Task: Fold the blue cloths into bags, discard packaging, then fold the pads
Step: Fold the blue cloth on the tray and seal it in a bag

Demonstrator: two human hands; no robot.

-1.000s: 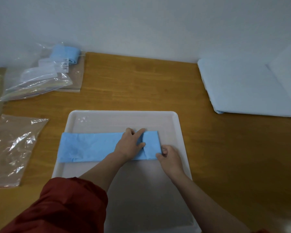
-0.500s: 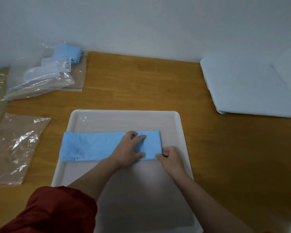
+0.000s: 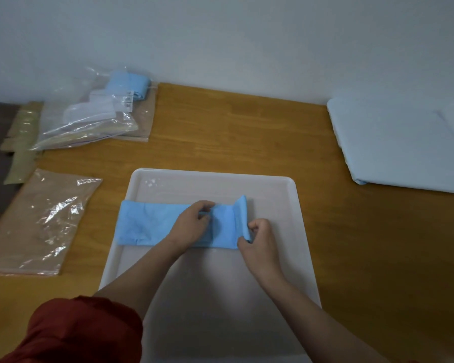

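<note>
While the blue cloth [image 3: 152, 224] lies as a long strip across the white tray [image 3: 299, 205] on the counter [image 3: 233, 132], the right hand [image 3: 260, 237] pinches its right end at the near corner, with that end raised off the tray. Left hand [image 3: 192, 226] sits on the strip's middle, fingers curled; can't tell if it grips a fold. Flat clear bag [image 3: 37, 221] left of the tray, pale pads [image 3: 399, 145] stacked far right.

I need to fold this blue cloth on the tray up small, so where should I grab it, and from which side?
Take the cloth at its right end, coming from the right. That edge stands curled up off the tray, so it can be pinched, as the right hand does. The rest lies flat.
</note>
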